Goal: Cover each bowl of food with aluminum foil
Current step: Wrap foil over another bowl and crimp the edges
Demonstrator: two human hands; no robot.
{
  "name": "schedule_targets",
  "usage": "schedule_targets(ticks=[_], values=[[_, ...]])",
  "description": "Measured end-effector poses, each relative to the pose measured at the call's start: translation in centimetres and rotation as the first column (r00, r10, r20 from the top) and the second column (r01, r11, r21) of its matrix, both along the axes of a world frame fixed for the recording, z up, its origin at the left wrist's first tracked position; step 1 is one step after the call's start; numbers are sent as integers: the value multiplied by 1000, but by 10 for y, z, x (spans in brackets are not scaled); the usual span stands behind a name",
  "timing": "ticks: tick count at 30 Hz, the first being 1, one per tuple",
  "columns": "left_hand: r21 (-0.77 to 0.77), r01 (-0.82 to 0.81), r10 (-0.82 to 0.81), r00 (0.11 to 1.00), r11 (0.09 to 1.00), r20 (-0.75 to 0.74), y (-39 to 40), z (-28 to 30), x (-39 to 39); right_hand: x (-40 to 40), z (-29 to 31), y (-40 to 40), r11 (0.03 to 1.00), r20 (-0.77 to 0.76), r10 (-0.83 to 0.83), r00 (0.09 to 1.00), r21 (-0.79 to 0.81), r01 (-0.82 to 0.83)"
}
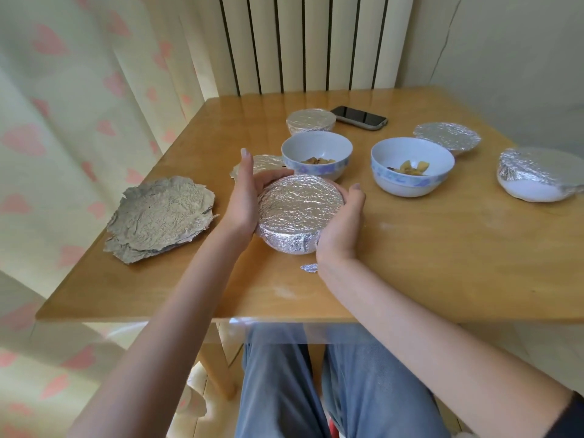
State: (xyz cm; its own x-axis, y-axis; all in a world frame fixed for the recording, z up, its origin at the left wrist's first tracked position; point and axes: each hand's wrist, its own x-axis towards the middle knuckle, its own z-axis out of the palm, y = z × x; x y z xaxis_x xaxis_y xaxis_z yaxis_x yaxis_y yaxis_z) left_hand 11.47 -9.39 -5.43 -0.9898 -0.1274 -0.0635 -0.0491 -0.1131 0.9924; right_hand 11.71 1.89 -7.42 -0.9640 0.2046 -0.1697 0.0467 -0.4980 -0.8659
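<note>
No readable writing anywhere; the black smartphone [360, 117] at the far side is dark-screened, no logo showing. Both hands cup the round foil-wrapped bowl [300, 213] near the front edge of the light wooden table [426, 248]: left hand [245, 197] pressed on its left side with fingers curled round the back, right hand [343, 221] wrapped round its right side. Two open white bowls with blue flower trim [317, 153] [412, 164] hold yellowish food chunks I can't identify. The foil-covered white bowl [542, 175] at right is cut off by the frame. A stack of crinkled foil sheets [161, 216] sits left.
</note>
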Motion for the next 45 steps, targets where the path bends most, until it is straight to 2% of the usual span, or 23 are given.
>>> schedule_targets(ticks=[2, 4, 5, 7, 8, 10, 12, 14, 17, 23, 25, 28, 30, 31, 33, 35, 37, 39, 41, 43, 45], values=[[-12, -104, 104, 995, 995, -8, 3, -5, 6, -6, 5, 9, 989, 20, 146, 989, -23, -145], [-23, -115, 114, 993, 993, -18, 1, -6, 11, -13, 9, 23, 964, 18, 260, 965, 43, -261], [-27, -97, 96, 995, 995, -16, -4, -6, 12, -16, 9, 29, 954, 27, 270, 962, 124, -271], [-69, -91, 88, 995, 993, -42, -14, -3, 9, -21, 5, 38, 955, 37, 154, 987, 250, -158], [-98, -101, 94, 993, 990, -73, -18, -1, 8, -21, 3, 39, 961, 33, 84, 996, 262, -90], [-154, -67, 47, 990, 986, -129, -17, 3, 4, -14, 4, 31, 977, 32, 78, 996, 198, -83], [-232, 35, -65, 990, 972, -121, -10, 4, 1, -7, 3, 16, 982, 24, 127, 992, 138, -129], [-257, 87, -109, 991, 963, -73, -4, 6, 0, -4, 4, 6, 979, 33, 104, 994, 170, -108], [-248, 41, -49, 998, 968, -25, -1, 8, 0, -8, 7, 7, 980, 33, 110, 993, 160, -114], [-291, -132, 127, 991, 948, -37, 0, -3, 6, -20, 8, 20, 927, 22, 293, 956, 240, -290], [-358, -82, 81, 997, 930, -19, -1, -1, 11, -22, 10, 27, 883, -12, 390, 921, 286, -371], [-452, 90, -131, 990, 888, -60, -9, 11, 25, -24, 7, 48, 847, -63, 430, 901, 374, -378], [-584, 162, -259, 962, 795, -85, -20, 25, 34, -24, 5, 72, 839, -98, 342, 935, 479, -257], [-689, 198, -317, 947, 697, -49, -26, 31, 35, -24, 4, 84, 815, -117, 336, 934, 533, -227], [-847, 293, -413, 906, 444, 96, -24, 48, 34, -21, 1, 104, 706, -115, 430, 896, 661, -254], [-912, 364, -472, 848, 190, 241, -8, 62, 26, -15, 2, 112, 578, -84, 528, 845, 764, -285], [-926, 378, -474, 816, 8, 329, 13, 68, 16, -10, 2, 113, 494, -58, 589, 806, 815, -302], [-911, 403, -444, 803, -89, 399, 25, 69, 7, -7, 1, 110, 460, -31, 624, 781, 822, -335], [-879, 455, -399, 786, -143, 472, 27, 67, 1, -5, -1, 106, 485, -45, 630, 775, 802, -348], [-861, 476, -370, 778, -180, 507, 27, 64, -2, -3, -2, 102, 542, -85, 625, 776, 763, -353], [-860, 479, -371, 777, -178, 510, 28, 63, -3, -1, -1, 100, 577, -104, 624, 774, 729, -368]])
